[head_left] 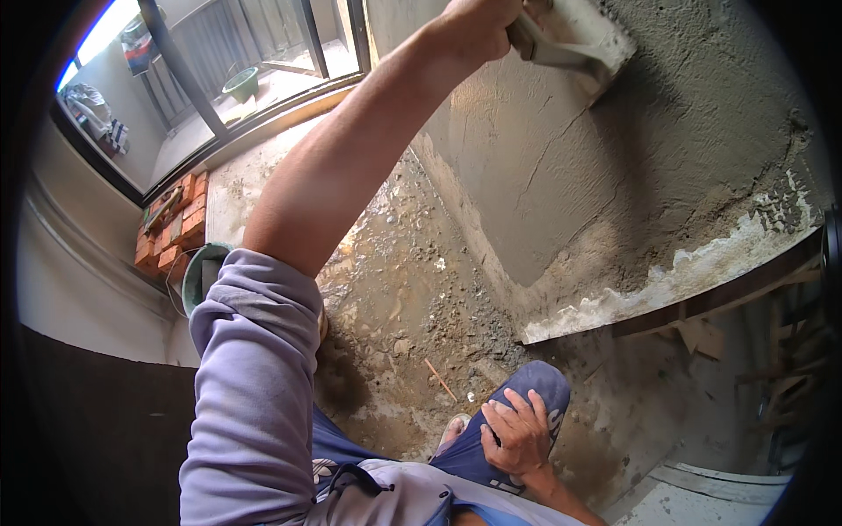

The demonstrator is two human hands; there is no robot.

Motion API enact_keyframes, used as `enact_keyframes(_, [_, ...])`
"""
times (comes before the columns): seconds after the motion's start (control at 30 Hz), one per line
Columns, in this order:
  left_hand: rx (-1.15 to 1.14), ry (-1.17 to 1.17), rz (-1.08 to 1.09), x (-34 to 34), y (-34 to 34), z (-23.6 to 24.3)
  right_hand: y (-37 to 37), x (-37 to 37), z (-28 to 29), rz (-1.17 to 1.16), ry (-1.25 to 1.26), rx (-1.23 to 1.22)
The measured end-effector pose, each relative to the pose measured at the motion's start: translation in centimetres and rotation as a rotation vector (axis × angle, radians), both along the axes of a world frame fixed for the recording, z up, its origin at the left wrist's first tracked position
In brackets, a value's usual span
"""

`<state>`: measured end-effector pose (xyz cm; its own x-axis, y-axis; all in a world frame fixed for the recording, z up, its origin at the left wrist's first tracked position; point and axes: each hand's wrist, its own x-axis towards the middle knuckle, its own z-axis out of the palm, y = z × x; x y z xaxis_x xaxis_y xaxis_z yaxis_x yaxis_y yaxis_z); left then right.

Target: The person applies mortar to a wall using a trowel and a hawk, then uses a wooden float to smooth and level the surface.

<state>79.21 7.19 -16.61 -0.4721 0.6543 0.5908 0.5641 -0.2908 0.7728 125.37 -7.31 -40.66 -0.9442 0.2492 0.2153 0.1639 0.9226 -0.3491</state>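
My left arm reaches up across the view, its lilac sleeve pushed above the elbow. At the top, my left hand [481, 28] is closed round the handle of a plastering float [574, 39], partly cut off by the upper edge. The float lies against the wet grey plaster wall [561, 184] on the right. Rough plaster and a pale, ragged strip run along the wall's lower edge. My right hand [516, 434] rests on my bent right knee with fingers spread, holding nothing.
Mortar crumbs and a thin stick [440, 380] lie on the wet, dirty floor [395, 289]. To the left are stacked orange bricks [175, 223] and a green bucket [195, 280]. Beyond the dark window frame [189, 79] stands a green basin [240, 85]. Wood scraps [700, 337] lie at the right.
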Motion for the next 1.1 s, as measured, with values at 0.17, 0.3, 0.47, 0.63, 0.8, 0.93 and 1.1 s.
enact_keyframes(0.17, [0.162, -0.772, -0.281, 2.6, -3.8, -5.5, 0.0, 0.5, 0.1, -0.065, -0.063, 0.013])
enact_keyframes(0.3, [0.131, -0.685, 0.067, 1.7, -7.0, -23.9, -0.8, 1.1, 0.1, -0.062, -0.059, 0.014])
enact_keyframes(0.47, [-0.07, -1.49, 0.2, 4.0, -6.8, -44.6, -1.6, 1.6, 0.4, -0.056, -0.055, 0.033])
enact_keyframes(0.63, [-0.105, -1.405, 0.147, 7.2, -1.2, -43.3, -1.5, 3.0, 0.0, -0.13, -0.06, 0.031])
enact_keyframes(0.8, [0.045, -1.256, 0.102, 6.2, -1.9, -28.2, -1.3, 2.4, 0.7, -0.127, -0.029, 0.031])
enact_keyframes(0.93, [0.049, -1.008, -0.016, 7.2, -3.0, -9.7, -1.1, 2.2, 0.6, -0.112, -0.043, 0.049])
enact_keyframes(1.1, [0.024, -0.615, -0.007, 9.7, -3.8, 7.3, -1.2, 1.3, 1.2, -0.069, -0.049, 0.099])
